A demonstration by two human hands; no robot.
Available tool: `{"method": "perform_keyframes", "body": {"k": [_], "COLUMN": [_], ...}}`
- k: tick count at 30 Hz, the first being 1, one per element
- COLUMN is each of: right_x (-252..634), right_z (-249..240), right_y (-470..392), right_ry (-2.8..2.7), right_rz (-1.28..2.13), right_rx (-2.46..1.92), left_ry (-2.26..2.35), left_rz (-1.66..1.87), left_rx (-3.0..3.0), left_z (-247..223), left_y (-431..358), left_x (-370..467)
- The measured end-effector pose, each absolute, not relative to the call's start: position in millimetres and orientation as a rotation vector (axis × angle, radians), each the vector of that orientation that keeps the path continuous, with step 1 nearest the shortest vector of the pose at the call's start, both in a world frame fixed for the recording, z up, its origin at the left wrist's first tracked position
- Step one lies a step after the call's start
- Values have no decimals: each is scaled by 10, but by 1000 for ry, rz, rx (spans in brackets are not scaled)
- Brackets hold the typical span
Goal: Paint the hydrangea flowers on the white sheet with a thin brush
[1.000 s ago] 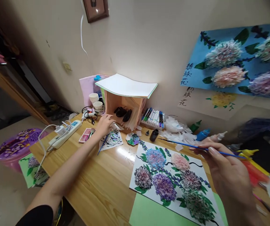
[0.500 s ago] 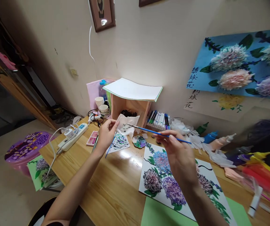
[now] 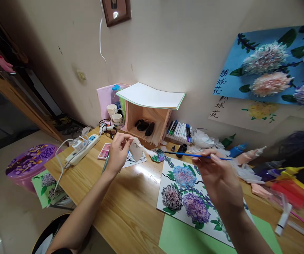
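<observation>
A thin blue paintbrush (image 3: 191,154) is pinched in my right hand (image 3: 218,176), its dark tip pointing left over the small paint palette (image 3: 157,157). My left hand (image 3: 118,151) grips a white tissue (image 3: 136,150) with dark smudges, which hangs to the right of the fingers. Under the tissue lies a paint-marked sheet (image 3: 130,161). Below my right hand is the white painting (image 3: 178,221) of raised hydrangeas in blue, purple and dark pink; my forearm hides its right part.
A wooden box (image 3: 165,123) topped with white sheets (image 3: 152,95) stands against the wall. Markers (image 3: 179,130), a black bottle (image 3: 181,151) and paint bottles (image 3: 238,151) line the back. A power strip (image 3: 81,151) sits on the left edge. Green paper (image 3: 178,236) lies under the painting.
My right hand has moved right with the paintbrush, drawing its tip away from the tissue to over the palette. The tissue in my left hand has dropped lower and folded together.
</observation>
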State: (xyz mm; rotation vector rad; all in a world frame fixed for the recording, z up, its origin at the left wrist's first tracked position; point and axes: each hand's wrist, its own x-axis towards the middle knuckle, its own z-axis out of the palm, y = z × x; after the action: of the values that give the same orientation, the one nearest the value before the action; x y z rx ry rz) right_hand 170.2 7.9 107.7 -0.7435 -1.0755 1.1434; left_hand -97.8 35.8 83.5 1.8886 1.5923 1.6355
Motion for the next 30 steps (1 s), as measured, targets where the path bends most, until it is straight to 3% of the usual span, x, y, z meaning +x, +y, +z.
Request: {"method": "perform_keyframes", "body": {"k": [7, 12, 16, 20, 30], "right_x": [1922, 1763, 1488, 1268, 1239], "right_z": [947, 799, 696, 600, 498], "right_y": [34, -15, -69, -59, 45], "right_ry": [-1013, -983, -991, -1005, -1102], "right_rz": [1125, 1191, 1312, 1370, 1280], "right_rx": [-864, -893, -903, -892, -927], "left_ry": [1264, 1021, 742, 749, 744], "left_rz": [1563, 1638, 1586, 1513, 1408], "left_rx": [1706, 1168, 647, 233, -9], "left_z": [339, 148, 204, 390, 542], "left_y": [243, 173, 107, 54, 45], "left_x": [-1149, -1041, -852, -709, -651]}}
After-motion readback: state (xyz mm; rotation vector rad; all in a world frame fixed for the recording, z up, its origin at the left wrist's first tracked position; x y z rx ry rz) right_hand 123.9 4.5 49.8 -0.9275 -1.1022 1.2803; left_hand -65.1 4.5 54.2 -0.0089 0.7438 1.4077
